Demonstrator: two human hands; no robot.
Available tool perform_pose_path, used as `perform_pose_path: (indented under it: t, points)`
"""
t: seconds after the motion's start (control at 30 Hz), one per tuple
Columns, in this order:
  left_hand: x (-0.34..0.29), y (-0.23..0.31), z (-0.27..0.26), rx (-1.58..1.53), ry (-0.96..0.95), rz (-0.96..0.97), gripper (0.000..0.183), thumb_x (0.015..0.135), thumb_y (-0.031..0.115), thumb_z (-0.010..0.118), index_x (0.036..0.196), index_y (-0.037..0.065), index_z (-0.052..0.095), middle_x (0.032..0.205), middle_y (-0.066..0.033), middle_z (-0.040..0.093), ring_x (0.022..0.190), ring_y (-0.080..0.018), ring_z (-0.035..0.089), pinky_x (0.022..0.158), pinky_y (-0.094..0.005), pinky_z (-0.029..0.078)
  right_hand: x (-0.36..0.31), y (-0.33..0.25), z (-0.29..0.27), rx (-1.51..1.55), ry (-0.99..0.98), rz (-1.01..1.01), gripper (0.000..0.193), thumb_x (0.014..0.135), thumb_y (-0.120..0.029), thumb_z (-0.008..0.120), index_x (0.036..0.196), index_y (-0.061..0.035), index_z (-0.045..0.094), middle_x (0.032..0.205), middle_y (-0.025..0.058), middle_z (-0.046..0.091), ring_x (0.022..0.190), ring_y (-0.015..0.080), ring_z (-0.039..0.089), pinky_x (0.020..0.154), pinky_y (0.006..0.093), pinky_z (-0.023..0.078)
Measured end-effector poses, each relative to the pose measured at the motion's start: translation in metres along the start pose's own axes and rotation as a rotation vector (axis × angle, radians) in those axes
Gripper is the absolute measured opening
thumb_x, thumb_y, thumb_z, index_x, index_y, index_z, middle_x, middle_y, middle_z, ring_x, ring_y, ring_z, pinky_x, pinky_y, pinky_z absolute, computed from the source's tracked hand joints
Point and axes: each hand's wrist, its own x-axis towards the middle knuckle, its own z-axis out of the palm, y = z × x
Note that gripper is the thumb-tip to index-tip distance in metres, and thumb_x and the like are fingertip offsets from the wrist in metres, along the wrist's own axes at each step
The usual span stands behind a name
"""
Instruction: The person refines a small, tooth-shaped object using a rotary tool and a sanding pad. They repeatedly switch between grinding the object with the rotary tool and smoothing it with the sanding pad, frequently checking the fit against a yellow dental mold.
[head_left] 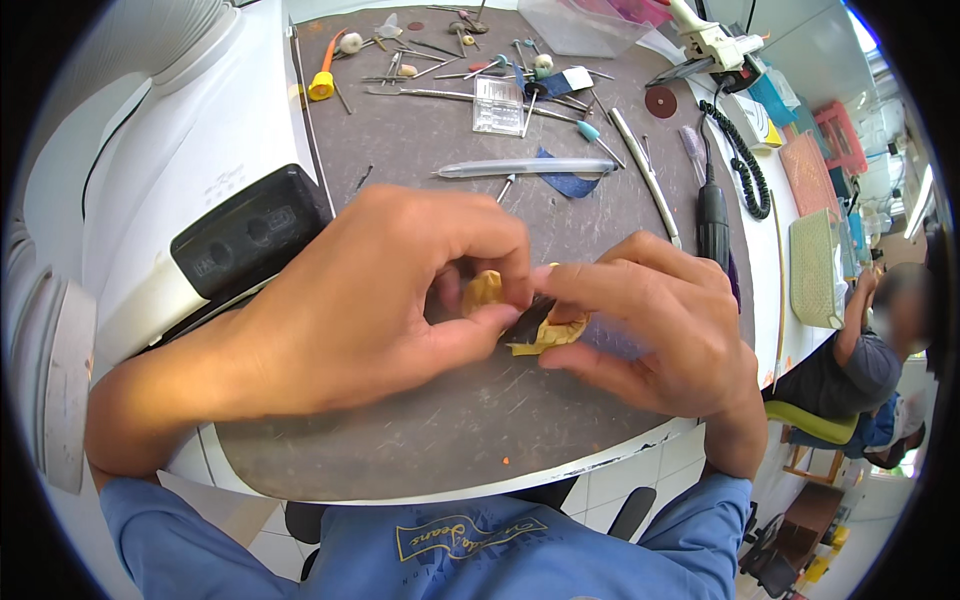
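Just above the bench, my two hands meet around a small yellow dental cast [558,335] with an irregular edge. My left hand [370,290] is closed, thumb and fingertips pinching the cast's left part, which is mostly hidden behind the fingers. A small dark piece [527,322], perhaps a folded strip, lies against the cast between the fingertips. My right hand [665,325] has its index finger on the dark piece and its thumb under the cast's right side, so it is closed on the work too. Exactly which fingers bear the dark piece is partly hidden.
Beyond my hands lie a white pen-like tool [525,168], blue abrasive paper [572,182], a clear box [497,106] and several burs. A black rotary handpiece [713,225] rests at right. A white unit [235,120] borders the left. A person [865,365] sits at far right.
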Motion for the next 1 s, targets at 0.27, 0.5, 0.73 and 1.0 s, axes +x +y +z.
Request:
perform_pose_path:
  t: [0.27, 0.5, 0.73, 1.0]
  points:
    - [0.0, -0.001, 0.005, -0.144, 0.08, 0.126, 0.033, 0.086, -0.002, 0.078, 0.117, -0.002, 0.068, 0.113, -0.01, 0.07, 0.106, -0.0157, 0.069, 0.091, -0.0298, 0.059, -0.005, 0.004, -0.012, 0.273, 0.006, 0.313, 0.069, 0.082, -0.015, 0.09, 0.14, 0.0002, 0.057, 0.088, 0.0075, 0.078, 0.081, 0.0156, 0.073, 0.071, 0.0277, 0.053]
    - [0.001, -0.003, 0.006, -0.063, 0.102, 0.179, 0.03, 0.082, 0.0, 0.083, 0.109, 0.0, 0.07, 0.11, -0.0092, 0.072, 0.105, -0.0169, 0.071, 0.087, -0.033, 0.059, -0.005, 0.005, -0.014, 0.346, 0.009, 0.374, 0.07, 0.083, -0.014, 0.088, 0.142, 0.0029, 0.055, 0.091, 0.0082, 0.075, 0.085, 0.0152, 0.074, 0.075, 0.0279, 0.057]
    - [0.003, -0.01, 0.004, 0.069, 0.099, 0.3, 0.034, 0.079, 0.001, 0.086, 0.109, 0.001, 0.07, 0.111, -0.0109, 0.072, 0.101, -0.02, 0.072, 0.084, -0.0326, 0.06, -0.007, 0.007, -0.015, 0.296, -0.015, 0.304, 0.071, 0.079, -0.015, 0.091, 0.14, 0.0023, 0.058, 0.093, 0.0101, 0.075, 0.083, 0.0181, 0.076, 0.076, 0.0297, 0.058]
    - [0.001, -0.004, 0.007, -0.021, 0.115, 0.218, 0.038, 0.082, -0.002, 0.083, 0.117, -0.001, 0.069, 0.114, -0.011, 0.071, 0.104, -0.0201, 0.072, 0.087, -0.0306, 0.063, -0.007, 0.006, -0.017, 0.209, -0.041, 0.241, 0.069, 0.074, -0.016, 0.094, 0.134, 0.0012, 0.064, 0.108, 0.0121, 0.075, 0.087, 0.0193, 0.076, 0.077, 0.0318, 0.059]
